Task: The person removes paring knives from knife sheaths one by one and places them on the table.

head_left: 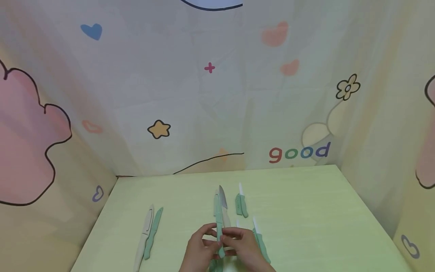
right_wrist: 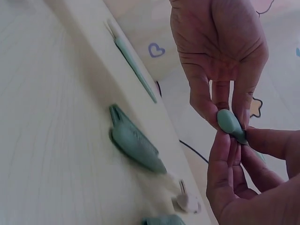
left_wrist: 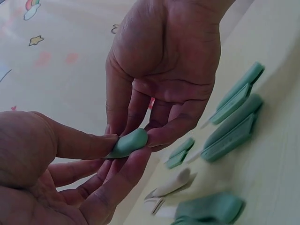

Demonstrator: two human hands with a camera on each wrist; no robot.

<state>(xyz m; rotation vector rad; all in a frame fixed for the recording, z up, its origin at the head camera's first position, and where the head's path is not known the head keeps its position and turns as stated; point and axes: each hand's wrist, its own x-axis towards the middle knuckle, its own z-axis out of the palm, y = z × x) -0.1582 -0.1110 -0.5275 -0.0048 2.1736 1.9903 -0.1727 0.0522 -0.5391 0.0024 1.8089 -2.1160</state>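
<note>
Both hands hold a green knife (head_left: 219, 228) between them, its front part pointing away and looking covered by a pale green sheath. My left hand (head_left: 200, 250) pinches the handle from the left with thumb and fingers. From the other side, my right hand (head_left: 244, 245) pinches the same handle, thumb against it. In the left wrist view the rounded handle end (left_wrist: 133, 141) shows between the fingertips of both hands. Just beyond the hands lies a knife with a cream handle (head_left: 225, 218) and bare grey blade, partly hidden by the held knife.
At left on the pale table (head_left: 306, 219) lie a sheathed cream knife (head_left: 144, 234) and a slim green knife (head_left: 154, 232). Green folding knives with white blades lie at right, one farther back (head_left: 242, 206), another beside my right hand (head_left: 261, 241). A patterned curtain (head_left: 190, 113) surrounds the table.
</note>
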